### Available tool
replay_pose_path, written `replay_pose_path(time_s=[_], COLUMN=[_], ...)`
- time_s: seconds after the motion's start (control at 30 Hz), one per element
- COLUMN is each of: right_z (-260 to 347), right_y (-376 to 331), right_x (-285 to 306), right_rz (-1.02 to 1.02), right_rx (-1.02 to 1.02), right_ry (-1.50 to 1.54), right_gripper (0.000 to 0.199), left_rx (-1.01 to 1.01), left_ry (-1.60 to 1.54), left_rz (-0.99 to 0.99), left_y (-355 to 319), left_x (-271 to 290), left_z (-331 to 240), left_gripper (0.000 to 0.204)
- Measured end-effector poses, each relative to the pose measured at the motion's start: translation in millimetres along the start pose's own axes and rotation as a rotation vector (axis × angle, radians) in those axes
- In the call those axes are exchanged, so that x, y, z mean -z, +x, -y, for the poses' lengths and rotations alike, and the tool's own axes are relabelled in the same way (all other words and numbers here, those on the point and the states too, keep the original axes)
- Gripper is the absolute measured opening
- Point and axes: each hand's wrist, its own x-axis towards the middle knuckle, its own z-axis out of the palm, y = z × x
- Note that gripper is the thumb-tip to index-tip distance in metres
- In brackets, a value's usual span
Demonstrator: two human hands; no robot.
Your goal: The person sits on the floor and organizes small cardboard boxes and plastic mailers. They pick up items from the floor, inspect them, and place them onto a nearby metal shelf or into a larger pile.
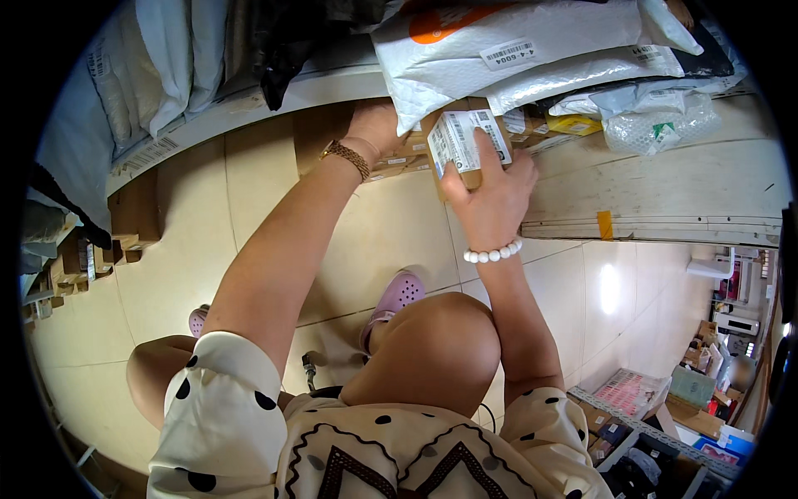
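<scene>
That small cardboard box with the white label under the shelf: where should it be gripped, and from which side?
Probably across its narrow sides, coming from the front, as the right hand does now on the small cardboard box. The labelled face points outward, and the shelf and white mailer bags crowd it from above.

small box (465, 143) in the right hand (490, 200), low on the shelf (665, 187) | left hand (374, 125) just left of it, on other boxes (397, 160), seemingly | padded bags (532, 50) piled above | floor (191, 249) below, shoe (397, 295) under the arms
</scene>
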Motion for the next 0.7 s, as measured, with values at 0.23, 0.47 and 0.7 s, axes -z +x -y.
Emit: replay_pose_path(time_s=[0.23, 0.47, 0.7], right_z=[11, 4, 9], right_y=[19, 21, 6], right_x=[-27, -33, -22], right_rz=[0.107, -0.074, 0.26], right_rx=[-0.116, -0.209, -0.675], right_ry=[0.033, 0.202, 0.373], right_gripper=[0.064, 0.087, 0.072], left_rx=[-0.099, -0.118, -0.137], left_ry=[0.038, 0.075, -0.044], left_rz=[-0.105, -0.06, -0.095], left_y=[-2, 15, 5], left_x=[-11, -24, -26], left_z=[14, 30, 22], left_gripper=[0.025, 0.026, 0.03])
